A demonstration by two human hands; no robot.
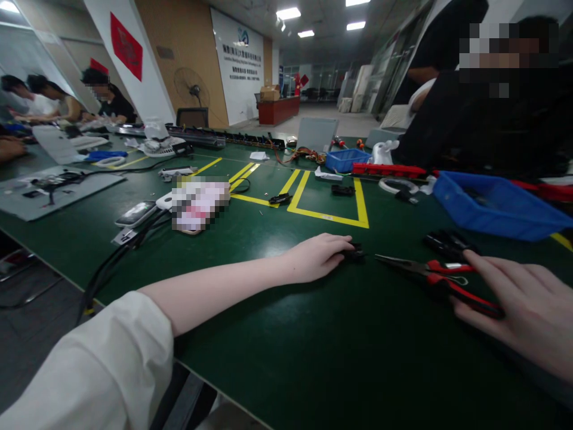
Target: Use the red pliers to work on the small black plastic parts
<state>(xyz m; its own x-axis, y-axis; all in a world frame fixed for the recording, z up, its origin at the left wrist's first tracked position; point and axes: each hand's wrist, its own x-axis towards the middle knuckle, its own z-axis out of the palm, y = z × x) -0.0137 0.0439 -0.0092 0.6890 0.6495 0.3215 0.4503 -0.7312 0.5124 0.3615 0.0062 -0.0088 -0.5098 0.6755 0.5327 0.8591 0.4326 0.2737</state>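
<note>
My left hand (319,257) lies on the green table (313,346), its fingers closed on a small black part (356,254) at the fingertips. My right hand (521,307) rests at the right with fingers stretched out over the red handles of needle-nose pliers (430,276), whose jaws point left toward the black part. The pliers lie flat on the table. A second black part (447,243) sits just behind the pliers.
A blue bin (496,206) stands at the right, a smaller blue tray (347,160) farther back. Yellow tape lines (329,216) mark the table's middle. Phones and cables (134,215) lie at the left. A person in black sits at the right; several people work at the far left.
</note>
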